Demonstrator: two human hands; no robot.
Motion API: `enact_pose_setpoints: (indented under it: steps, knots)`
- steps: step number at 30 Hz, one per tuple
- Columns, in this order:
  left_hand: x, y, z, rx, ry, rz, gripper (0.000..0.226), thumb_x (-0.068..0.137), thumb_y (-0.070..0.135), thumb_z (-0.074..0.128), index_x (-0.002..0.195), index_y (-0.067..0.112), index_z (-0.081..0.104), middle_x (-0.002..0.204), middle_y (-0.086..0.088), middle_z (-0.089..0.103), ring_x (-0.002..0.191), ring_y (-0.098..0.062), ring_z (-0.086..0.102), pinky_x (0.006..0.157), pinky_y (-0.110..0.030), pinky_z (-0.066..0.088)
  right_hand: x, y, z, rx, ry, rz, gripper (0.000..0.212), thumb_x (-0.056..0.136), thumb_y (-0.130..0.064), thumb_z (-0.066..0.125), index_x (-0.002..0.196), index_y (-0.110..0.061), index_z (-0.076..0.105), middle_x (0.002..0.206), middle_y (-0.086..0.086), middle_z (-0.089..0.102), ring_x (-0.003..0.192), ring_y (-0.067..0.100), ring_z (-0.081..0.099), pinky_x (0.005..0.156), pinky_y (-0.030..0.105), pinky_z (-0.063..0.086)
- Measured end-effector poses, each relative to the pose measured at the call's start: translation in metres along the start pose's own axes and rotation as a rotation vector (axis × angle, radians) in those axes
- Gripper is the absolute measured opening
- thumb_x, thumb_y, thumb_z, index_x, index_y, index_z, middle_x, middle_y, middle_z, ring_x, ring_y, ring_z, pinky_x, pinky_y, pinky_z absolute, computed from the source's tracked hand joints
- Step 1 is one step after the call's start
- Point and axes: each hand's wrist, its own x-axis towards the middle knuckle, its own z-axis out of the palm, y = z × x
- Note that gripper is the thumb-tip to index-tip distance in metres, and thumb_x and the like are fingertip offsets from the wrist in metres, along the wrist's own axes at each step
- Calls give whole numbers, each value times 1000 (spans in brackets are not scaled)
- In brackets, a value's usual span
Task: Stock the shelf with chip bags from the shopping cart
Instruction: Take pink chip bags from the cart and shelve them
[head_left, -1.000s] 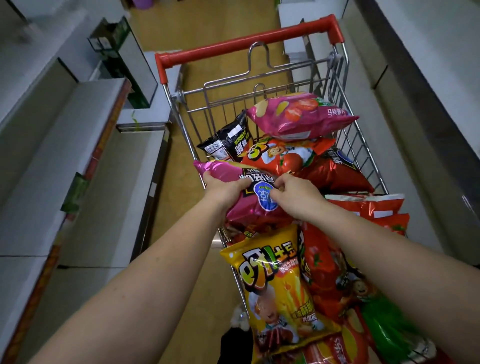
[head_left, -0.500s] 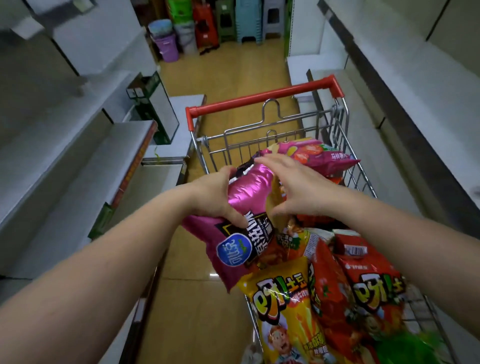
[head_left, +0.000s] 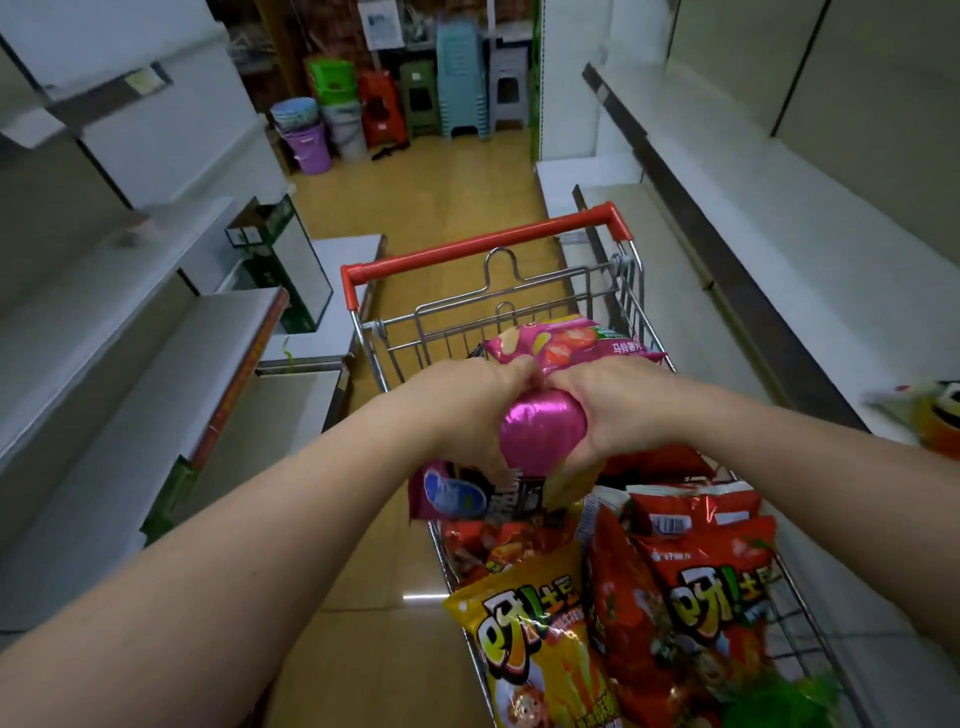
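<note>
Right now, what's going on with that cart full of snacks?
A person is unloading chips. Both the left hand and the right hand grip a shiny pink chip bag, held up above the shopping cart. The cart holds more bags: a yellow one, red ones and another pink one. The grey shelf on the left has none on it yet.

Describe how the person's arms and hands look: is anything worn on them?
Both forearms are bare up to the frame edge: no sleeves show. The left hand and the right hand have no gloves, and no rings, watch or bracelet can be seen on the hands or wrists.
</note>
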Motion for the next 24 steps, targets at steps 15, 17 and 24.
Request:
enact_pose_setpoints:
  steps: [15, 17, 24]
  knots:
    - [12, -11, 25, -1098, 565, -387, 133, 49, 70, 75, 153, 20, 8, 157, -5, 21, 144, -20, 23, 117, -43, 24, -26, 40, 41, 1312, 151, 300, 57, 52, -29, 88, 103, -19, 63, 84, -7, 73, 77, 7, 69, 70, 19, 51]
    - [18, -11, 33, -1266, 625, -410, 137, 43, 70, 80, 152, 27, 7, 157, -4, 20, 142, -19, 28, 115, -45, 29, -26, 36, 52, 1383, 111, 289, 53, 53, -26, 86, 99, -20, 62, 87, -4, 73, 79, 9, 70, 72, 22, 51]
    - [27, -14, 57, -1759, 511, -263, 107, 45, 39, 83, 138, 13, 38, 119, -10, 67, 99, -21, 69, 79, -33, 58, -15, 27, 78, 1595, 83, 284, 47, 58, -25, 76, 102, -19, 62, 91, -1, 74, 89, 16, 68, 82, 28, 50]
